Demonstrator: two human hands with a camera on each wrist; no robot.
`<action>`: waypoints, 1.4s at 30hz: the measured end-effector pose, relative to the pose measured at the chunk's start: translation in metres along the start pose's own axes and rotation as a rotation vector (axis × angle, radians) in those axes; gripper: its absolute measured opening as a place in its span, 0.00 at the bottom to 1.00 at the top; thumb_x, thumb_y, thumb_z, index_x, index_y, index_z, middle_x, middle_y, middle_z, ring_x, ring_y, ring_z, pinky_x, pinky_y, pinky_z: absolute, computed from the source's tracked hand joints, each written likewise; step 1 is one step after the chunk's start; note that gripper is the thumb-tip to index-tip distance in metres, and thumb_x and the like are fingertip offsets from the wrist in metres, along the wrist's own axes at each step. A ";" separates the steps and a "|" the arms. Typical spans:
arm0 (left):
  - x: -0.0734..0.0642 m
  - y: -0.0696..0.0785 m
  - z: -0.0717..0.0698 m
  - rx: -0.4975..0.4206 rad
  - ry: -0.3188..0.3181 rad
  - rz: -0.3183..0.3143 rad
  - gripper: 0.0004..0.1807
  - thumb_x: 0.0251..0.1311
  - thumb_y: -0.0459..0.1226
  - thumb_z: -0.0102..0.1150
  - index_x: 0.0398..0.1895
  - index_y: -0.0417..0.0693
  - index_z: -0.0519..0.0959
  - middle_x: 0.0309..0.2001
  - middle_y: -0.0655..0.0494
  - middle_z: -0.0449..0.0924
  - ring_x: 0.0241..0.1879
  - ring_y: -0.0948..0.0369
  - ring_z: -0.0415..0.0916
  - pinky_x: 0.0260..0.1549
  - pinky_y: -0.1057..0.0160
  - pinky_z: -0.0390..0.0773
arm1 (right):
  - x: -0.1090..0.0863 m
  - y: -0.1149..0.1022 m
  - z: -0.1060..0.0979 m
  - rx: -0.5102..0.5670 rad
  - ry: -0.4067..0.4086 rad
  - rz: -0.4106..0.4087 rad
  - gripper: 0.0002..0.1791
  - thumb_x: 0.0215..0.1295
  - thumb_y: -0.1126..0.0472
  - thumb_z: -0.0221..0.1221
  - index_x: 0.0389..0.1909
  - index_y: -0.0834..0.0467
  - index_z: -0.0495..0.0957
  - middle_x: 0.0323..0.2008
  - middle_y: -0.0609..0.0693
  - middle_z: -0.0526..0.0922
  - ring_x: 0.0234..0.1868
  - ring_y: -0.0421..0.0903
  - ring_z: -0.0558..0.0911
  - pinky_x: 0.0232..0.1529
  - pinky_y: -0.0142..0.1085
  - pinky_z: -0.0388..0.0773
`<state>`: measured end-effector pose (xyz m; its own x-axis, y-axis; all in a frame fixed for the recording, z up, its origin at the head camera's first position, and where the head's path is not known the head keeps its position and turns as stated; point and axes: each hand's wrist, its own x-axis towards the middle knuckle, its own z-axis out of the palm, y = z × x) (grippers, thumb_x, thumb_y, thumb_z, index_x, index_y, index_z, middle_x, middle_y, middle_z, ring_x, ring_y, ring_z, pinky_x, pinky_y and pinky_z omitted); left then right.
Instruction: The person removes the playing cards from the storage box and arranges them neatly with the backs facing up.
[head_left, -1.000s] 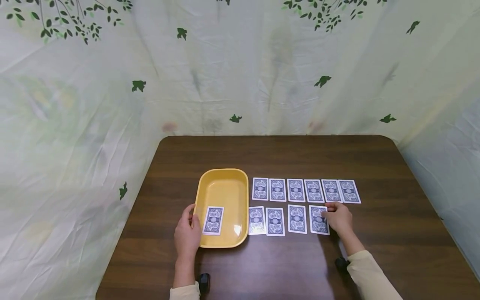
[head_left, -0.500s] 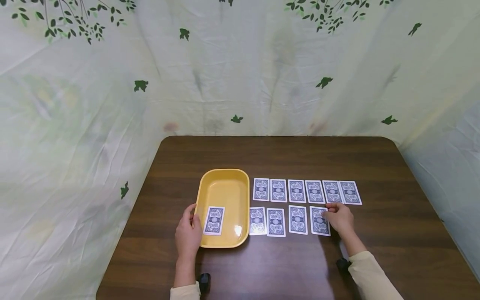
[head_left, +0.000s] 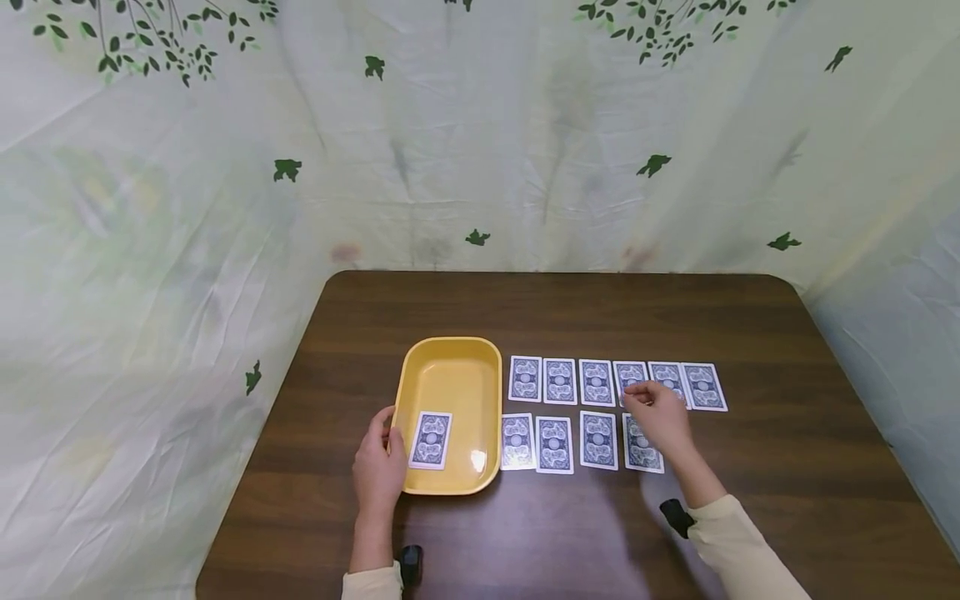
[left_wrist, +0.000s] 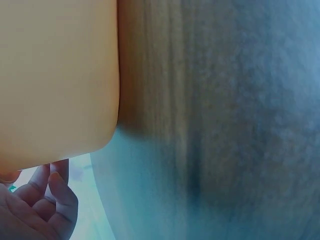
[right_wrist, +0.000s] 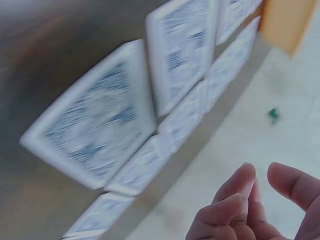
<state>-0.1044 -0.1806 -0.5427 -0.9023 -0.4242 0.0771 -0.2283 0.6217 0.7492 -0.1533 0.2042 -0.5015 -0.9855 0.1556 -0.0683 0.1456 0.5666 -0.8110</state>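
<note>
A yellow tray (head_left: 450,354) stands at the left part of the cards' layout, with one face-down playing card (head_left: 431,440) lying in it. My left hand (head_left: 378,467) grips the tray's left edge; in the left wrist view its fingers (left_wrist: 62,197) curl beside the tray's wall (left_wrist: 60,100). My right hand (head_left: 662,417) is raised over the gap between two rows of blue-backed cards, above the near row's rightmost card (head_left: 641,446). The right wrist view shows its thumb (right_wrist: 295,185) and fingers apart, holding nothing. That card (right_wrist: 97,120) lies face down below.
Several face-down cards form a far row, from a card (head_left: 525,379) near the tray to one (head_left: 705,387) at the right. More lie in a near row, its leftmost card (head_left: 517,442) against the tray. A brown wooden table (head_left: 525,542) bears everything; a patterned cloth (head_left: 525,125) hangs behind.
My right hand has let go of the near row's rightmost card, lifted and moved left and away from me. The card stays in place. My left hand keeps its place at the tray.
</note>
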 end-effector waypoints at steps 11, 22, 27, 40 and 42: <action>0.000 -0.002 -0.001 0.001 0.003 -0.005 0.20 0.71 0.38 0.47 0.64 0.48 0.71 0.46 0.39 0.79 0.40 0.44 0.77 0.40 0.44 0.73 | -0.006 -0.062 0.036 0.060 -0.119 -0.131 0.10 0.64 0.63 0.60 0.41 0.66 0.81 0.32 0.53 0.80 0.33 0.49 0.76 0.33 0.37 0.72; 0.000 -0.004 0.000 0.002 -0.006 -0.019 0.21 0.72 0.39 0.46 0.65 0.49 0.70 0.51 0.39 0.78 0.45 0.44 0.77 0.43 0.42 0.73 | -0.009 -0.102 0.083 0.078 -0.191 -0.277 0.06 0.60 0.64 0.61 0.35 0.61 0.82 0.26 0.47 0.79 0.28 0.44 0.76 0.31 0.36 0.73; 0.000 -0.004 0.001 0.006 -0.006 -0.007 0.21 0.72 0.39 0.46 0.66 0.48 0.70 0.53 0.39 0.78 0.47 0.43 0.77 0.45 0.41 0.73 | -0.010 -0.110 0.103 0.083 -0.243 -0.321 0.06 0.60 0.64 0.61 0.35 0.61 0.82 0.27 0.47 0.81 0.28 0.42 0.77 0.31 0.36 0.75; 0.001 -0.007 0.001 0.017 0.043 0.044 0.19 0.70 0.38 0.48 0.63 0.49 0.73 0.51 0.39 0.79 0.46 0.43 0.78 0.43 0.41 0.74 | -0.015 -0.123 0.148 0.065 -0.335 -0.347 0.06 0.57 0.66 0.61 0.35 0.63 0.81 0.25 0.48 0.79 0.27 0.41 0.76 0.29 0.33 0.74; 0.001 -0.007 0.001 0.018 0.049 0.046 0.19 0.70 0.38 0.48 0.63 0.49 0.73 0.50 0.39 0.79 0.45 0.44 0.78 0.42 0.42 0.74 | -0.015 -0.125 0.158 0.036 -0.357 -0.371 0.07 0.56 0.66 0.62 0.36 0.64 0.81 0.25 0.47 0.78 0.27 0.40 0.75 0.29 0.32 0.74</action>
<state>-0.1043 -0.1852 -0.5484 -0.8933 -0.4260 0.1434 -0.1939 0.6530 0.7321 -0.1703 0.0029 -0.4912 -0.9396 -0.3402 0.0384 -0.2161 0.5021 -0.8374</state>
